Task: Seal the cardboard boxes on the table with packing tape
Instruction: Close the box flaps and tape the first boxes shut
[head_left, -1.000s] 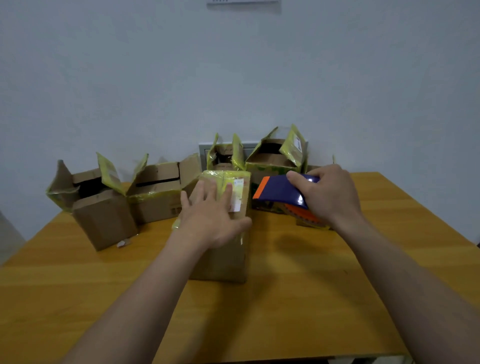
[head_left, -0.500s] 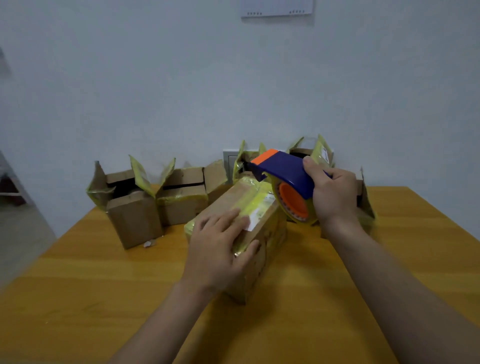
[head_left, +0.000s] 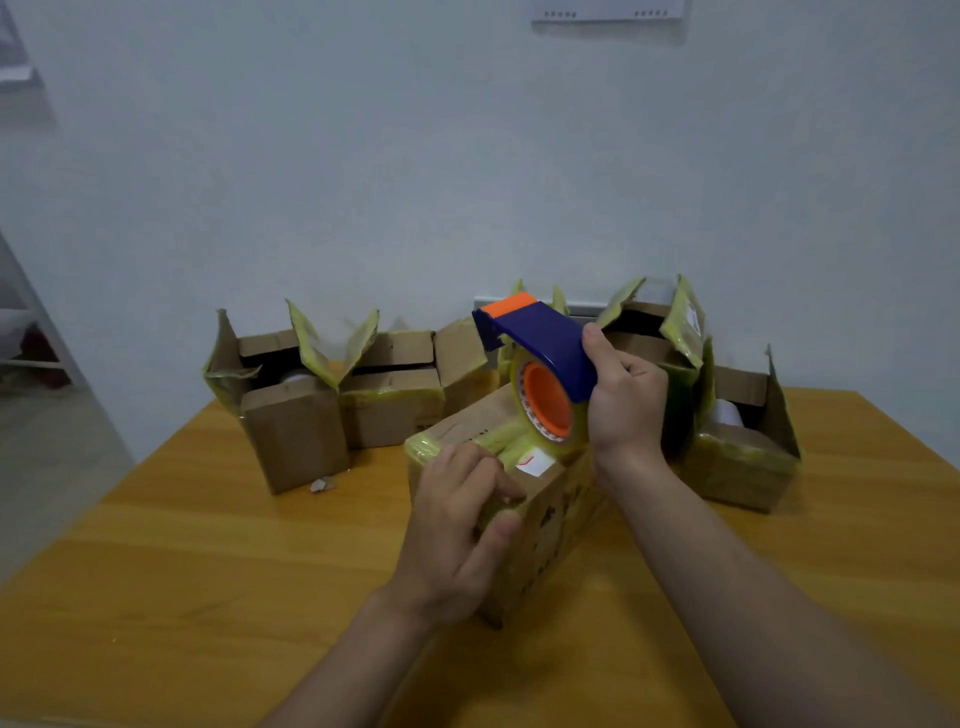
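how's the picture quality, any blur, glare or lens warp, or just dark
Head view: dim, flat light, no harsh glare, only soft shadows on the wooden table beside the closed cardboard box; focus holds on the blue and orange tape dispenser and the right hand, while the left hand and forearms look softer; the wide-angle lens warps the edges.

A plain room I'd call a small packing station.
I see a wooden table (head_left: 208, 571) standing against a bare pale wall (head_left: 363, 156); open cardboard boxes (head_left: 291, 436) with flaps patched in yellowish tape (head_left: 310, 340) stand in a row along the table's far edge, a closed box (head_left: 558, 519) sits near the table's middle, and a blue-and-orange tape dispenser (head_left: 550, 340) is held just above it. A white sheet (head_left: 608, 8) hangs on the wall high above the table, and grey floor (head_left: 47, 467) shows off the table's left side.
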